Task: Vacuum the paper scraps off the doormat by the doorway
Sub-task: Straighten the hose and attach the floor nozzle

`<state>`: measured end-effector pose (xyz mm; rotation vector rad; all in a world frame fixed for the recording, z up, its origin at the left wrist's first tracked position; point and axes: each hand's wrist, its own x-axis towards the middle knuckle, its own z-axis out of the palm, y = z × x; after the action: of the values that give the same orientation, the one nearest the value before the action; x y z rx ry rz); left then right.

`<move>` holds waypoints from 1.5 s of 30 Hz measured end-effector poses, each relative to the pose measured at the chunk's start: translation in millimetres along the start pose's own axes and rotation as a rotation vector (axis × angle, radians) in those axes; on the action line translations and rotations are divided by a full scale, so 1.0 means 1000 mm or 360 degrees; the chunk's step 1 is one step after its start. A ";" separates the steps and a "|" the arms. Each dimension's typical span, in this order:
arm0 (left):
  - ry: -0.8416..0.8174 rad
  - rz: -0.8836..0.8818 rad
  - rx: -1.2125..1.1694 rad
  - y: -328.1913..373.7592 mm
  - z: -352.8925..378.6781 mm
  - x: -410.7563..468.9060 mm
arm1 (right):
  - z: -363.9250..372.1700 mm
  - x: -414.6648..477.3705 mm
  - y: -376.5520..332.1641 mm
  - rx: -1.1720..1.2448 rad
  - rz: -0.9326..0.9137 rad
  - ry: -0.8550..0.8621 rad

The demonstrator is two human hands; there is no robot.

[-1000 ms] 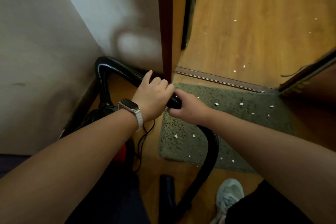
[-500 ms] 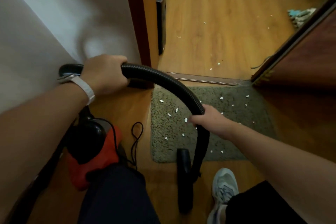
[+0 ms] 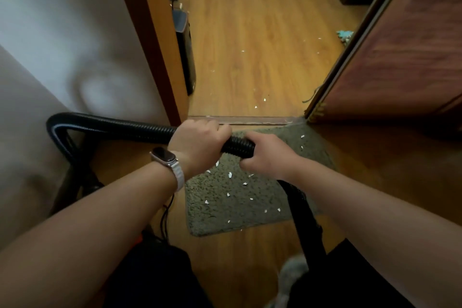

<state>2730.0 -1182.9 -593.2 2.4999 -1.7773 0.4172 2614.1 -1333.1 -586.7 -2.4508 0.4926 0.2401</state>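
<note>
Both hands: my left hand (image 3: 197, 144) and my right hand (image 3: 267, 155) sit close together on the black ribbed plastic vacuum hose (image 3: 120, 125). The fingers of each are curled round it and clamped tight, above the far part of the mat.
Left wrist: a pale-strapped smartwatch (image 3: 163, 155) with a dark screen.
Hose path: from my left hand it runs left along the white wall (image 3: 62, 45), then bends sharply down. From my right hand it drops under my forearm into a smooth black wand (image 3: 305, 227) that heads toward my feet.
Nozzle: out of sight. It seems to end near my blurred grey shoe (image 3: 292, 272), off the mat's near edge, but I cannot tell for sure.
Doormat: the grey-green shaggy rectangular doormat (image 3: 212, 222) lies on the orange-brown wooden floor (image 3: 262, 45). Its far edge is just beside the metal threshold strip (image 3: 250, 120), between the wooden door frame (image 3: 150, 32) and the open reddish-brown door (image 3: 400, 52).
Scraps: small white paper scraps (image 3: 229, 175), well over a dozen, are scattered across the mat. Most lie in its middle and near part, a few by the far right corner.
Done so far: by my reading, nothing. No cleared strip shows in the pile.
Left to do: bring the nozzle onto the mat and sweep its whole surface. More white bits lie beyond the threshold, off the mat.
</note>
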 end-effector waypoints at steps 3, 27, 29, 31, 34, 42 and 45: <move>-0.0058 -0.0181 -0.0100 0.006 -0.001 0.006 | -0.005 0.003 0.017 -0.0076 -0.0114 0.0024; -0.1283 -0.0920 -0.1582 0.073 0.114 0.036 | 0.027 0.052 0.196 -0.0690 -0.0783 0.0448; -0.0719 -0.0662 -0.0891 0.079 0.116 0.038 | 0.014 0.054 0.197 -0.0660 -0.0652 0.0450; -0.0232 -0.0428 -0.0514 0.091 0.122 0.029 | 0.010 0.052 0.195 -0.0634 -0.0627 0.0389; -0.0161 -0.0328 -0.0364 0.105 0.138 0.018 | 0.023 0.048 0.183 -0.0642 -0.0633 0.0164; -0.0705 -0.0826 -0.1433 0.070 0.132 0.035 | 0.037 0.059 0.148 -0.0505 -0.0266 0.0272; -0.0713 -0.0912 -0.1661 0.064 0.128 0.032 | 0.042 0.063 0.143 -0.0337 -0.0058 0.0334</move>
<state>2704.1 -1258.8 -716.1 2.1472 -0.8276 -0.9065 2612.0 -1430.8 -715.4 -2.7055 0.5352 0.0194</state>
